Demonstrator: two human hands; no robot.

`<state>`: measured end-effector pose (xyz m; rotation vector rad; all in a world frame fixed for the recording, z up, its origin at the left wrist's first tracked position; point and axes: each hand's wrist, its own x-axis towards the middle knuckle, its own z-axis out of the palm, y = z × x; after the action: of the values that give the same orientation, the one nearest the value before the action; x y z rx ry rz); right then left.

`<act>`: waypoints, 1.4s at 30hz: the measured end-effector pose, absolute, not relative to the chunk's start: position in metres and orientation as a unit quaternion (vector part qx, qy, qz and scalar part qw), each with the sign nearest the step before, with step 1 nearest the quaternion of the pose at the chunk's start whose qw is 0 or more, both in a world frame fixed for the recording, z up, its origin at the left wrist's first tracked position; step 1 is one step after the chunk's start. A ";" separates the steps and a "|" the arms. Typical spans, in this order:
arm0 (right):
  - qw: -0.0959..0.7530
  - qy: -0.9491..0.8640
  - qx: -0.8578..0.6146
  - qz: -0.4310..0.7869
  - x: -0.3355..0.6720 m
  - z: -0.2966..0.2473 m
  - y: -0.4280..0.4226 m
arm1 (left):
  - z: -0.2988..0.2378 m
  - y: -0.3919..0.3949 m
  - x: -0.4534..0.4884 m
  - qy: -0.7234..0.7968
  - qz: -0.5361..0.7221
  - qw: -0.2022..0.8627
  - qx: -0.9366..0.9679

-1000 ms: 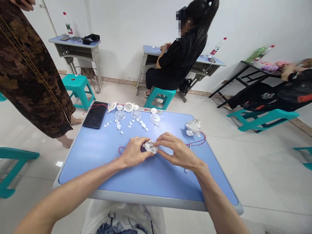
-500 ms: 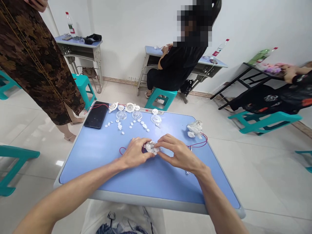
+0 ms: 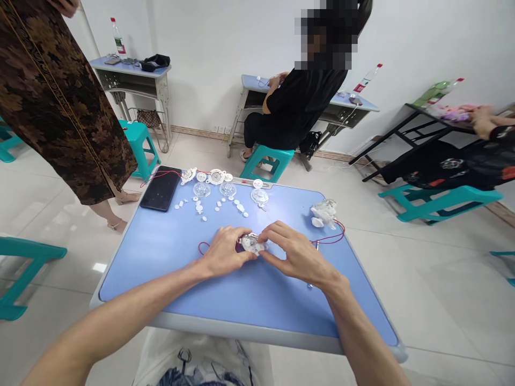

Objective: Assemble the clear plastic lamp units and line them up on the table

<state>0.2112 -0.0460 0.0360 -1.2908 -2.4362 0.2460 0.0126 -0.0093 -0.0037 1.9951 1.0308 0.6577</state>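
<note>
On the blue table (image 3: 169,257), my left hand (image 3: 222,253) and my right hand (image 3: 293,252) meet around a small clear plastic part (image 3: 250,244). Both hands pinch it from either side, fingers curled. A thin red wire (image 3: 201,246) loops out from under my left hand, and another red wire (image 3: 333,236) runs toward the right. Further back lie several clear round plastic discs (image 3: 227,189) and small white pieces (image 3: 219,205). A clear assembled piece (image 3: 324,210) rests at the right rear of the table.
A black phone (image 3: 161,187) lies at the table's far left corner. A person in a brown patterned garment (image 3: 60,102) stands at the left. Another person in black (image 3: 298,107) sits on a teal stool (image 3: 263,161) at a far desk. Teal benches (image 3: 438,195) stand around.
My hands stay closed on the clear part with only slight finger shifts. The view has drifted a little, and the standing person at the left has shifted slightly.
</note>
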 end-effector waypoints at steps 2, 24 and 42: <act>0.184 -0.868 -0.454 0.084 0.211 0.037 -0.046 | -0.004 -0.009 0.013 0.406 0.261 0.387 0.786; 0.150 -0.889 -0.421 -0.100 0.200 0.041 -0.053 | -0.004 -0.010 0.013 0.407 0.262 0.382 0.787; 0.132 -0.882 -0.453 -0.016 0.204 0.044 -0.053 | -0.004 -0.010 0.013 0.409 0.264 0.387 0.783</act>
<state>0.2043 -0.0534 0.0441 -1.3140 -2.5591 -0.0472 0.0130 -0.0103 -0.0037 1.9927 1.0417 0.6715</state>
